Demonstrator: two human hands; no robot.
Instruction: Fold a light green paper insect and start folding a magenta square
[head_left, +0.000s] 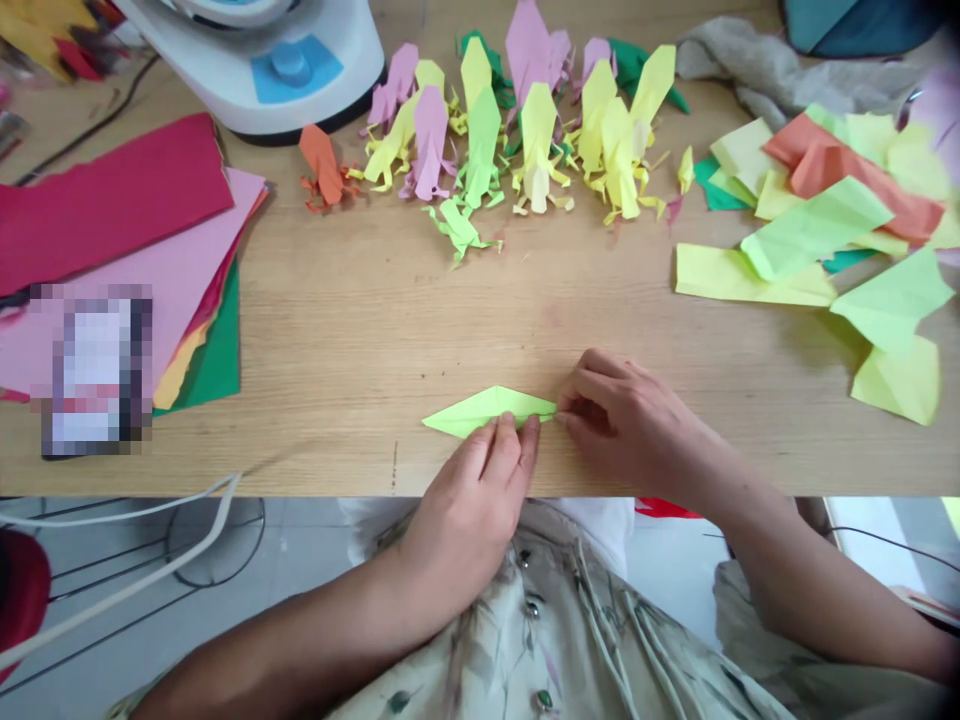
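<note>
A light green folded paper (480,407), shaped like a long flat diamond, lies on the wooden table near its front edge. My left hand (487,480) presses its fingertips down on the lower middle of the paper. At the paper's right tip, my right hand (611,410) pinches the narrow point between thumb and fingers. The left tip of the paper lies free on the wood. Part of its lower edge is hidden under my left fingers.
Several folded paper figures in yellow, green, pink and orange (324,170) stand in a group at the back. Creased paper pieces (817,230) lie at the right. Coloured sheets (112,205) and a blurred phone (94,370) are at the left, below a white appliance base (300,85).
</note>
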